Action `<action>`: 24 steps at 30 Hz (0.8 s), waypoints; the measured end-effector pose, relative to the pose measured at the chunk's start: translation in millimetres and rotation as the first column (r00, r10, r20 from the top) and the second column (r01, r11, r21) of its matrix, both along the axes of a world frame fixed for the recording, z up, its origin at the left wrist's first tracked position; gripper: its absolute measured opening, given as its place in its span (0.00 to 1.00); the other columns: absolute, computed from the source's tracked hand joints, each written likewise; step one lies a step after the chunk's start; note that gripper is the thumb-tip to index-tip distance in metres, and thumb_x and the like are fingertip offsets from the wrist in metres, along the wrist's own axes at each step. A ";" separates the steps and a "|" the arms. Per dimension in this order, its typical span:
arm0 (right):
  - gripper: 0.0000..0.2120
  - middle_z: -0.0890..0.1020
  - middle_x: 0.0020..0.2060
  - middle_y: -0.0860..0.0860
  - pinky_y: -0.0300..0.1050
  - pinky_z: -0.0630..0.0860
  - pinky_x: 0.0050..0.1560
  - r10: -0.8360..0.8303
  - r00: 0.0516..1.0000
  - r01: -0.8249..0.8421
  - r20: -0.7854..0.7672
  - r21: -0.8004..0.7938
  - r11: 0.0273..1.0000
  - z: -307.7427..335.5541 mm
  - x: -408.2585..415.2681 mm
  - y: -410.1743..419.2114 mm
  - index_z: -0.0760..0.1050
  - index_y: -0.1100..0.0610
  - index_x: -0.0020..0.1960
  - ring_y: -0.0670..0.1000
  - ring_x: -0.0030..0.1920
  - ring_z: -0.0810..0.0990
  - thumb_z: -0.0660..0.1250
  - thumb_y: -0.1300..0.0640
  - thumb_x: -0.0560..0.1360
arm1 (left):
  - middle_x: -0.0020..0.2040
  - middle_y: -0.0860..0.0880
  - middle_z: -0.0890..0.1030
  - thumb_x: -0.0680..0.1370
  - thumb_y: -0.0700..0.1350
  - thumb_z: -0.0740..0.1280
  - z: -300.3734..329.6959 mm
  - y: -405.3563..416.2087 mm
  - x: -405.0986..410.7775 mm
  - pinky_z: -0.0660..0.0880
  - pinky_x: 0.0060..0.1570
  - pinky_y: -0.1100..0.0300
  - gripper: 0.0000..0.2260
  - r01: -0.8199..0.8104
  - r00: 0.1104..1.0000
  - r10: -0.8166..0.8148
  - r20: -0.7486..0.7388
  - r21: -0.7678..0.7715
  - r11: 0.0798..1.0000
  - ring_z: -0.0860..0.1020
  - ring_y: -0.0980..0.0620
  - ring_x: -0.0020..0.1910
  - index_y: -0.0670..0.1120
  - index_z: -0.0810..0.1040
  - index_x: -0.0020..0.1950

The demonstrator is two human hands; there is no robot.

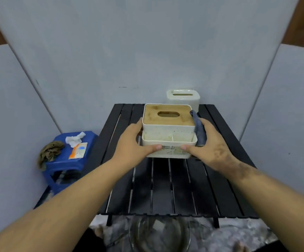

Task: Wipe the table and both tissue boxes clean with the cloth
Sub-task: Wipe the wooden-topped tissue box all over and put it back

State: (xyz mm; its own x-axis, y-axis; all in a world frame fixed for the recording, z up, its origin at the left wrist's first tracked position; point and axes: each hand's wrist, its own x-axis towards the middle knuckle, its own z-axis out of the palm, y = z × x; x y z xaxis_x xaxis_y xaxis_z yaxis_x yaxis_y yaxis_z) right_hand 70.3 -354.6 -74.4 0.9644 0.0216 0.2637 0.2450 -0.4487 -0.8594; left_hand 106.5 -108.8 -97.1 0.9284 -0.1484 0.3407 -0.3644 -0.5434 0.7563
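A cream tissue box with a wooden lid [168,128] is held just above the black slatted table [165,188], near its middle. My left hand [133,142] grips the box's left side, thumb on the front. My right hand [207,146] grips the right side and presses a grey-blue cloth [199,130] against the box. A second, plain white tissue box [184,99] stands upright at the table's far right edge, against the wall.
A blue plastic stool [69,157] stands left of the table with crumpled tissue [74,140], an orange packet [78,150] and an olive rag [50,153] on it. A round metal basin [159,233] sits on the floor below the table's near edge. Grey walls close in behind.
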 end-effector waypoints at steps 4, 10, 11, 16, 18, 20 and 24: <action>0.36 0.76 0.55 0.33 0.23 0.72 0.47 -0.017 1.000 0.018 -0.025 0.032 0.999 -23.2 -52.6 -8.8 0.65 0.42 0.65 0.28 0.55 0.73 0.80 0.57 0.65 | 0.53 0.60 0.76 0.67 0.52 0.82 -20.2 -10.9 -49.0 0.74 0.53 0.65 0.36 0.013 0.999 -0.013 -0.046 0.002 1.000 0.75 0.61 0.54 0.65 0.69 0.70; 0.37 0.74 0.59 0.32 0.28 0.73 0.56 -0.017 0.999 0.018 -0.031 0.049 0.999 -47.1 -83.6 -3.4 0.63 0.41 0.67 0.31 0.60 0.72 0.79 0.57 0.66 | 0.54 0.61 0.76 0.67 0.50 0.83 -41.3 -8.7 -74.7 0.73 0.53 0.67 0.39 0.001 0.995 0.000 -0.099 0.016 1.000 0.75 0.63 0.54 0.57 0.70 0.75; 0.37 0.74 0.59 0.32 0.29 0.74 0.57 -0.009 0.999 0.011 -0.032 0.053 0.999 -49.1 -85.4 -2.7 0.63 0.41 0.68 0.32 0.60 0.72 0.79 0.57 0.66 | 0.54 0.60 0.76 0.67 0.50 0.83 -42.8 -8.3 -76.6 0.75 0.55 0.64 0.39 0.005 0.995 -0.002 -0.097 0.023 1.000 0.75 0.62 0.54 0.58 0.70 0.75; 0.27 0.77 0.61 0.38 0.39 0.78 0.56 0.018 0.999 -0.013 -0.034 0.135 0.991 -55.4 -85.3 -1.5 0.64 0.46 0.72 0.39 0.61 0.76 0.69 0.52 0.76 | 0.56 0.61 0.75 0.67 0.51 0.82 -49.8 -7.0 -77.1 0.77 0.59 0.56 0.37 0.017 0.994 -0.015 -0.108 0.018 1.000 0.76 0.60 0.56 0.60 0.70 0.73; 0.20 0.78 0.59 0.40 0.36 0.77 0.55 -0.019 0.999 0.023 -0.034 0.149 0.988 -55.8 -82.6 -1.5 0.66 0.49 0.71 0.38 0.59 0.77 0.63 0.54 0.80 | 0.58 0.62 0.75 0.68 0.52 0.81 -50.4 -5.1 -76.3 0.76 0.59 0.59 0.38 0.029 0.992 -0.025 -0.122 0.024 0.999 0.76 0.59 0.58 0.59 0.67 0.75; 0.16 0.80 0.54 0.39 0.30 0.76 0.50 -0.078 0.997 0.081 -0.028 0.136 0.987 -54.9 -78.7 -2.8 0.70 0.50 0.68 0.35 0.55 0.78 0.59 0.58 0.82 | 0.61 0.62 0.76 0.70 0.53 0.80 -51.5 -1.0 -76.1 0.75 0.58 0.62 0.41 0.036 0.989 -0.039 -0.142 -0.021 0.999 0.77 0.58 0.60 0.57 0.64 0.78; 0.15 0.80 0.52 0.44 0.32 0.76 0.52 -0.245 0.970 0.244 0.001 0.077 0.967 -46.5 -69.4 -12.2 0.75 0.52 0.65 0.39 0.53 0.79 0.63 0.60 0.80 | 0.61 0.63 0.78 0.70 0.48 0.81 -50.8 9.3 -77.1 0.77 0.60 0.58 0.36 0.073 0.992 -0.074 -0.100 -0.013 0.997 0.77 0.63 0.60 0.60 0.65 0.71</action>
